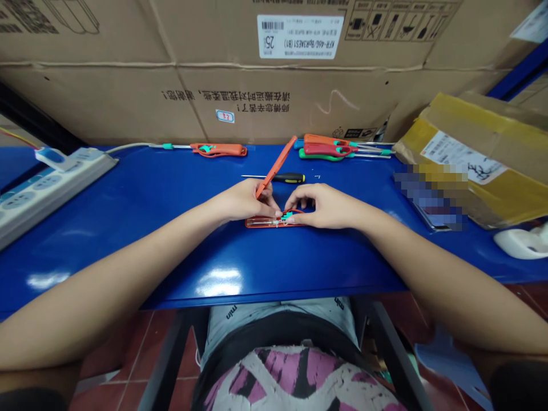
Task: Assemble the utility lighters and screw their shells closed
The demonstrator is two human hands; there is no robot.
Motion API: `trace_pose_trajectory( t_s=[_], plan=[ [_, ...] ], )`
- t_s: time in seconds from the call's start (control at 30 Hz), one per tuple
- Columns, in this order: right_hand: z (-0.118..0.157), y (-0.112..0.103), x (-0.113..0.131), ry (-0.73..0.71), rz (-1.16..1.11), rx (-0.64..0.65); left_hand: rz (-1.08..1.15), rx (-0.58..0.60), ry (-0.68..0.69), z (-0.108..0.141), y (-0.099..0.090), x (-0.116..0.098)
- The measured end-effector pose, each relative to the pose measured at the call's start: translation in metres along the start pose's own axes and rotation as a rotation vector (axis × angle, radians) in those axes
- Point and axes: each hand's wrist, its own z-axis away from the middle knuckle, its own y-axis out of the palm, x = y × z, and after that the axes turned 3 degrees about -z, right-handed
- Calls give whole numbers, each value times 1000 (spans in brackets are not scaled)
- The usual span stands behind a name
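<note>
An opened orange utility lighter body lies flat on the blue table, its inner parts showing, with a green trigger near its middle. My left hand is closed around an orange casing half, which sticks up tilted to the right. Its fingertips also touch the lighter body beside the trigger. My right hand is closed in a pinch at the green trigger and covers the right part of the body. Just beyond my hands lies a screwdriver with a black and yellow handle.
Several assembled lighters are piled at the back right; one orange lighter lies back left. A power strip stands left. To the right are a taped carton, a blurred phone and a white object. A large cardboard box walls the back.
</note>
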Motion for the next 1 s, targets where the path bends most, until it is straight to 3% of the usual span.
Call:
trace_pose_trajectory(
  t_s=[0.3, 0.5, 0.63, 0.87, 1.0],
  plan=[
    [4, 7, 13, -139, 279, -21, 73, 2, -3, -1, 0, 1],
    [2, 7, 9, -145, 160, -7, 47, 13, -4, -1, 1, 0],
    [1, 7, 6, -76, 72, -13, 29, 11, 0, -1, 1, 0],
    [0, -8, -5, 31, -136, 109, -8, 5, 23, -2, 0, 4],
    [3, -15, -6, 9, -142, 143, -3, -2, 17, -2, 2, 4]
  ],
)
